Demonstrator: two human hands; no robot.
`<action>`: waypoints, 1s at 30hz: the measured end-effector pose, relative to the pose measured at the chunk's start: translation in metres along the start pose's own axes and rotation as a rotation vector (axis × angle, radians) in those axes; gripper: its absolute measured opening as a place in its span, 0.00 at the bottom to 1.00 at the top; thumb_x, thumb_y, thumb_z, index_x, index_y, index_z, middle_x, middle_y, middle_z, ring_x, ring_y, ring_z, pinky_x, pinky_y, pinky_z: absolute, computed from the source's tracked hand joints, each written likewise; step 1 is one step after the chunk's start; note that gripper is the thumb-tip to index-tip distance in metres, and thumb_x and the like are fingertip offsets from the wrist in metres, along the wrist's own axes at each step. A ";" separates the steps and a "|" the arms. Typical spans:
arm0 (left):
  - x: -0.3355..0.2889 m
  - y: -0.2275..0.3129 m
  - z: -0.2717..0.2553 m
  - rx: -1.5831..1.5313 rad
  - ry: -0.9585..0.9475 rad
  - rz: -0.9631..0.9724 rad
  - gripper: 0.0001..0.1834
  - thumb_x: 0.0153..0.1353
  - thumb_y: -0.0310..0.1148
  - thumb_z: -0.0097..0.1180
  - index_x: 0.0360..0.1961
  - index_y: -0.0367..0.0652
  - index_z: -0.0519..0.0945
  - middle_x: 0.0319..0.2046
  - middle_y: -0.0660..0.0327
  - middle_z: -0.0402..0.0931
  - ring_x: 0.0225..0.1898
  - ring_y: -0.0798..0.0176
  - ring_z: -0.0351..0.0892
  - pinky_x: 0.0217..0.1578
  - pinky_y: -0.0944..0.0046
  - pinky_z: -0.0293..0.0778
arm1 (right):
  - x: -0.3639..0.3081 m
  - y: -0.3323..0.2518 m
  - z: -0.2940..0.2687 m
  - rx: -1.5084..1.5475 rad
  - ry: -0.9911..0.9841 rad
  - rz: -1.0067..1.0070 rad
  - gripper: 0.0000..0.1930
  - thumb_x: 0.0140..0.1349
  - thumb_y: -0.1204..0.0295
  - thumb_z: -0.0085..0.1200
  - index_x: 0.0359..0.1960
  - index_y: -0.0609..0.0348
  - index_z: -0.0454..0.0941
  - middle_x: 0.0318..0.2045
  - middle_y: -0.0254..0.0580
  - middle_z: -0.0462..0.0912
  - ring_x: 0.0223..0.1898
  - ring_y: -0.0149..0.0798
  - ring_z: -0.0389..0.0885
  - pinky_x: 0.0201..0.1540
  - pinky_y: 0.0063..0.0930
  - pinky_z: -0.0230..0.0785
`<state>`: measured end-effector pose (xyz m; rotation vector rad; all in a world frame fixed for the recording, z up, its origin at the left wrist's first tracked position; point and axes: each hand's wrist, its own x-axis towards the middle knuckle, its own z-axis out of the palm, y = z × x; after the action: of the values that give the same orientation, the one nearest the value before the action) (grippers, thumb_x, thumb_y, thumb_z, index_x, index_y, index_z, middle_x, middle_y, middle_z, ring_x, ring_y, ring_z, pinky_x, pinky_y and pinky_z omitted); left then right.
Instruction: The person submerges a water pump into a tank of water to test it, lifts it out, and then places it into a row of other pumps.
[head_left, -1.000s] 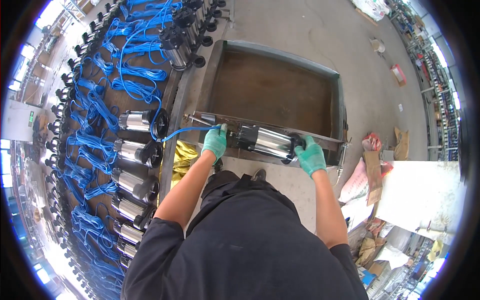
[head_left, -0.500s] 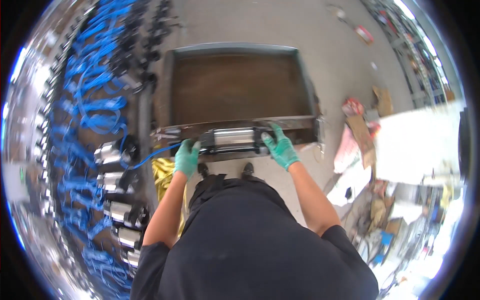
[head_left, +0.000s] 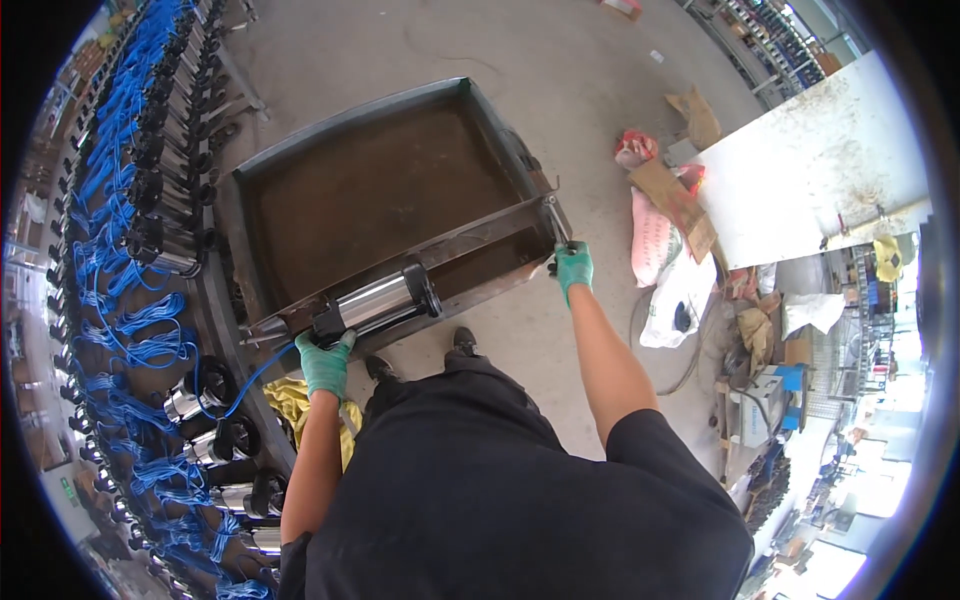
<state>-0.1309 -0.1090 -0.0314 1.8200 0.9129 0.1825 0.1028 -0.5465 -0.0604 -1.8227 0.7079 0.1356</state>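
Note:
A silver cylindrical pump motor with black ends lies along the front ledge of a metal tank. My left hand, in a green glove, is closed at its black left end, thumb up. A blue cable runs leftward from near that hand. At the tank's front right corner my right hand, gloved in green too, has its fingers curled on the lower end of a slim grey metal piece. What kind of piece it is, I cannot make out.
Many similar motors with coiled blue cables line the bench at left. Yellow cloth hangs at the tank's front left. On the floor at right lie sacks, cardboard and a large white board.
My right hand has left the motor's right end and moved to the tank's right corner. My left hand stays at the motor's left end. The view has turned, so the tank appears tilted.

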 end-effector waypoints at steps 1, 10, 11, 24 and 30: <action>0.000 -0.002 0.000 0.005 0.009 0.001 0.36 0.52 0.30 0.77 0.57 0.34 0.66 0.47 0.55 0.79 0.46 0.62 0.78 0.50 0.64 0.75 | 0.002 -0.003 0.005 -0.088 0.027 -0.032 0.18 0.67 0.58 0.58 0.49 0.58 0.76 0.34 0.50 0.85 0.30 0.42 0.86 0.31 0.40 0.77; -0.012 0.045 -0.002 0.090 0.004 -0.071 0.36 0.52 0.29 0.76 0.56 0.33 0.66 0.49 0.52 0.79 0.47 0.59 0.79 0.52 0.63 0.74 | -0.062 -0.053 0.011 -0.095 -0.400 0.014 0.18 0.70 0.61 0.57 0.49 0.65 0.81 0.37 0.41 0.86 0.38 0.36 0.82 0.45 0.35 0.74; -0.012 0.048 0.000 0.081 -0.002 -0.058 0.36 0.53 0.29 0.76 0.56 0.32 0.66 0.48 0.52 0.80 0.46 0.59 0.79 0.52 0.63 0.75 | -0.071 -0.049 0.016 -0.089 -0.405 0.017 0.18 0.70 0.61 0.57 0.49 0.65 0.81 0.37 0.41 0.86 0.38 0.36 0.82 0.45 0.35 0.74; -0.003 0.024 -0.002 -0.016 -0.030 -0.071 0.39 0.51 0.32 0.78 0.58 0.33 0.66 0.48 0.54 0.79 0.47 0.60 0.78 0.54 0.64 0.73 | -0.109 -0.054 0.081 -0.392 -0.913 -0.401 0.15 0.68 0.69 0.59 0.53 0.63 0.82 0.42 0.41 0.86 0.43 0.35 0.81 0.50 0.30 0.72; -0.003 0.028 -0.003 0.020 -0.035 -0.075 0.39 0.51 0.31 0.77 0.58 0.34 0.65 0.48 0.54 0.79 0.47 0.61 0.78 0.53 0.64 0.73 | -0.103 -0.045 0.088 -0.263 -0.945 -0.422 0.18 0.71 0.64 0.56 0.55 0.64 0.79 0.38 0.36 0.85 0.38 0.33 0.80 0.44 0.33 0.73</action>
<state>-0.1202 -0.1135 -0.0052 1.7989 0.9593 0.0946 0.0642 -0.4174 -0.0127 -1.8365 -0.3708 0.7711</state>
